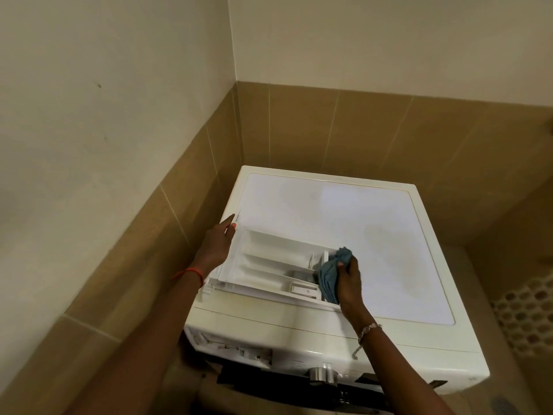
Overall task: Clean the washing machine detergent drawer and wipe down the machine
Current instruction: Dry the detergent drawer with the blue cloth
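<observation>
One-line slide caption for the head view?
Detergent drawer lies atop the washing machine; left hand steadies one end, right hand presses a blue cloth into the other.

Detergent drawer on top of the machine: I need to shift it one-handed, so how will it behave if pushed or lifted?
Probably stiff and light: the detergent drawer looks like thin-walled moulded plastic with hollow compartments. It may slide easily on the smooth washing machine top, perhaps why the left hand rests against its end.
</observation>
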`<state>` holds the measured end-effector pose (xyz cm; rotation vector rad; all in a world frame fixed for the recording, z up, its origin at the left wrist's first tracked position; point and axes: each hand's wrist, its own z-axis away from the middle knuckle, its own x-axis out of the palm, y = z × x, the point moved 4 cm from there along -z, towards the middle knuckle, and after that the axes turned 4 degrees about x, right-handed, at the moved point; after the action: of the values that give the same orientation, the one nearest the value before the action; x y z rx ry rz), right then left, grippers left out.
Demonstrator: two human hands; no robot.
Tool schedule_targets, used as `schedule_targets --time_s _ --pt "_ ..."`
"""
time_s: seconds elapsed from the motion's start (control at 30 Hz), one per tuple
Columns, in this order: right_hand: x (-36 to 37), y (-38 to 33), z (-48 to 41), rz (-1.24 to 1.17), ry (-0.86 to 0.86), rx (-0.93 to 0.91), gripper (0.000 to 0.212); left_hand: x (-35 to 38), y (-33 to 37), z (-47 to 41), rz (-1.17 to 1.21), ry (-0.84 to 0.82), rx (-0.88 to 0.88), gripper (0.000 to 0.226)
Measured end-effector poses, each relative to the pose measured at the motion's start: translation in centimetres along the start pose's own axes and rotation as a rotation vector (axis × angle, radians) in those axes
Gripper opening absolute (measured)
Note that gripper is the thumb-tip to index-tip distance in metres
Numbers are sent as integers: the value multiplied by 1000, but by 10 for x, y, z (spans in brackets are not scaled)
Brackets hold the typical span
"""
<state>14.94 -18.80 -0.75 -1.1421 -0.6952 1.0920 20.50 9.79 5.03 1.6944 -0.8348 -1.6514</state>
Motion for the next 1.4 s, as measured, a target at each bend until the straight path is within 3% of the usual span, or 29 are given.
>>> schedule_targets --time_s 0.1,0.23,0.47,0.53,0.6,0.87,0.97,1.13,1.4 --pt "-11 -5 4 -291 80 51 34 0 -3 0 31 12 -16 44" --pt "-9 -39 13 -161 17 -128 30 -1 0 1 33 13 -19 44" --pt "90 -72 61 320 -383 -556 27 -1 5 3 51 -10 -31 44" --pt "119 -57 67 610 -483 -666 31 -1 6 4 74 -16 -41 44" --pt "135 -45 64 869 -475 -745 32 0 6 4 79 -17 -47 44" --pt "154 -50 44 1038 -444 -617 26 1 3 3 83 -3 -61 43" --pt "150 -49 44 1096 -435 -646 25 1 4 3 65 9 -47 43" --pt "126 -47 42 1080 -412 -661 23 0 6 3 -4 9 -36 44" --pt "67 -38 27 1043 -425 -482 23 -4 8 4 -1 1 10 41"
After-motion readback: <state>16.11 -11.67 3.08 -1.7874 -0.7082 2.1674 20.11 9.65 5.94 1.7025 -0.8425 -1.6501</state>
